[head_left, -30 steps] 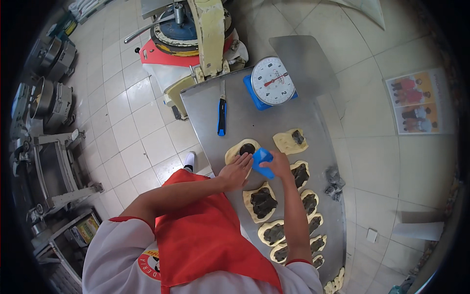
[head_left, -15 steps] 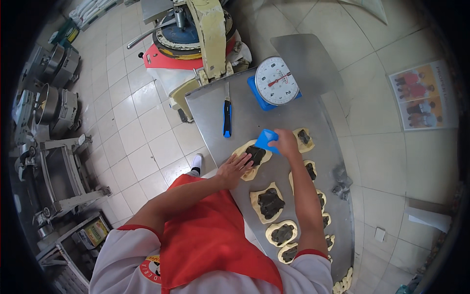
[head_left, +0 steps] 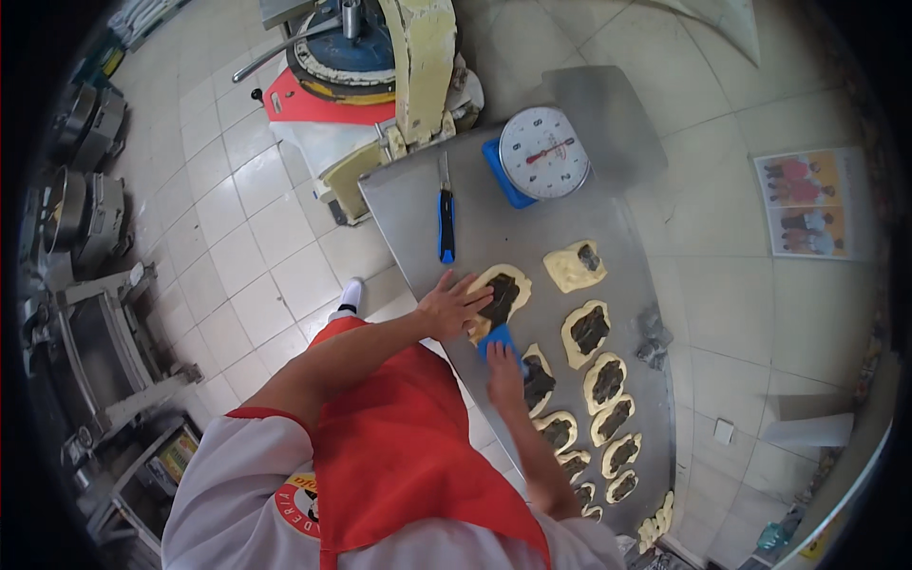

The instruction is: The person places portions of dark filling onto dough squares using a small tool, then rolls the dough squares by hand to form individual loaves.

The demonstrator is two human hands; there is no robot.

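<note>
My left hand (head_left: 449, 307) lies with fingers spread on the left edge of a flattened pale dough piece (head_left: 514, 286) topped with a dark filling (head_left: 503, 303). Just below it, my right hand (head_left: 504, 370) grips a blue plastic scraper (head_left: 496, 338) at the dough's lower edge. More dough pieces with dark filling (head_left: 607, 385) lie in loose rows down the right part of the steel table (head_left: 415, 229). A pale piece with a small dark patch (head_left: 575, 267) sits right of the piece under my hands.
At the table's far end are a dial scale with blue base (head_left: 543, 152) and a black-and-blue knife (head_left: 446, 227). Beyond stands a cream machine (head_left: 416, 66). Crumpled clear plastic (head_left: 652, 338) lies at the right edge. Mixers (head_left: 95, 219) and a metal rack (head_left: 115, 352) stand on the left.
My right hand and the scraper have swung from the dough's upper right down to its lower edge. My left hand remains on the dough, shifted slightly from earlier.
</note>
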